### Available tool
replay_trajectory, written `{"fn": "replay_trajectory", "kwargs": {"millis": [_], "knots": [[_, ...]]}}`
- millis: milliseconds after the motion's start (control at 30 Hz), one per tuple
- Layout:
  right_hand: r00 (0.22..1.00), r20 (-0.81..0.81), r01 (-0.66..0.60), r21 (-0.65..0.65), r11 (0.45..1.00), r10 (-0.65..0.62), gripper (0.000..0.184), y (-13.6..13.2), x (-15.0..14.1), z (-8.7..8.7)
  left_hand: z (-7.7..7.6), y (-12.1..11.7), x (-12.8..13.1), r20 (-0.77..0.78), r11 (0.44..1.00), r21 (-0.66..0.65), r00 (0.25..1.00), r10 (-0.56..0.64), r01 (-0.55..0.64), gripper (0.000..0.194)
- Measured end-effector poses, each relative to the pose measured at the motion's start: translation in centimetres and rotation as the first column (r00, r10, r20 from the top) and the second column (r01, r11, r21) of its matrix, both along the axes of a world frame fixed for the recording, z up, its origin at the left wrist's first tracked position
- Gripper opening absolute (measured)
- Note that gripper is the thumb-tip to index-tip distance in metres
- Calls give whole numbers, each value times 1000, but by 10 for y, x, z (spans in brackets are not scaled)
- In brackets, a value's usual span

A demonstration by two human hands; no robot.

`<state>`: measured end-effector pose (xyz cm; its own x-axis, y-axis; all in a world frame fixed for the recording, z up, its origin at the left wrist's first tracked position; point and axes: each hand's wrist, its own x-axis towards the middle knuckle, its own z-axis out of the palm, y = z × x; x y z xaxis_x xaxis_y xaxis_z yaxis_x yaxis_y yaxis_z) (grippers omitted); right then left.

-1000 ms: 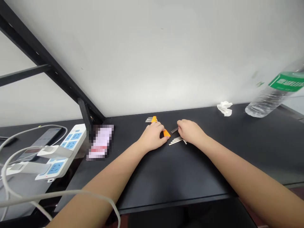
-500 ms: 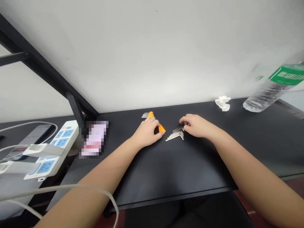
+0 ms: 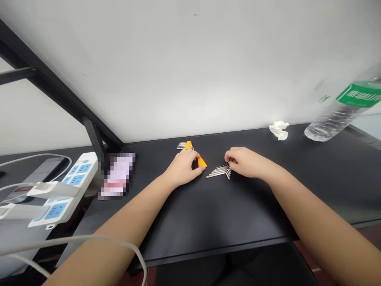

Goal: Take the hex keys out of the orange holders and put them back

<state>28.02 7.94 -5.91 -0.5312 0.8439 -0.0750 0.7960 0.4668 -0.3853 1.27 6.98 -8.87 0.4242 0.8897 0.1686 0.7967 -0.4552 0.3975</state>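
Observation:
My left hand (image 3: pixel 185 167) is closed over an orange hex key holder (image 3: pixel 201 162) on the black table, with the thumb at its near edge. The hand covers the holder's middle. A row of small hex keys (image 3: pixel 181 145) sticks out to the left at its far end. To the right of the holder lie several loose L-shaped hex keys (image 3: pixel 218 171), side by side, long arms pointing left. My right hand (image 3: pixel 242 161) has its fingers curled in at the bent ends of the farthest keys; the fingertips partly hide what they pinch.
A crumpled tissue (image 3: pixel 279 130) and a plastic bottle with a green label (image 3: pixel 336 113) are at the back right. On the left are a blurred-out pinkish item (image 3: pixel 119 174), a white power strip (image 3: pixel 70 186) with plugs, a black frame (image 3: pixel 62 87) and a cable (image 3: pixel 119 241) crossing my left forearm.
My right hand has moved slightly toward me and its fingers have closed in on the keys' bent ends. The loose keys are bunched closer together. My left hand stays on the holder.

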Motion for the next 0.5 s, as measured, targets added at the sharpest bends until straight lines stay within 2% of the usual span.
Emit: {"fn": "replay_trajectory", "kwargs": {"millis": [300,500], "knots": [[996,-20,81,-46,996,-81,10,8,-1,-5,1,0,-1,-2,1000,8,1000,-14,14,24],[990,-9,137,-64,989,-138,11,9,2,1,2,-1,-2,-11,1000,6,1000,-13,13,22]]}}
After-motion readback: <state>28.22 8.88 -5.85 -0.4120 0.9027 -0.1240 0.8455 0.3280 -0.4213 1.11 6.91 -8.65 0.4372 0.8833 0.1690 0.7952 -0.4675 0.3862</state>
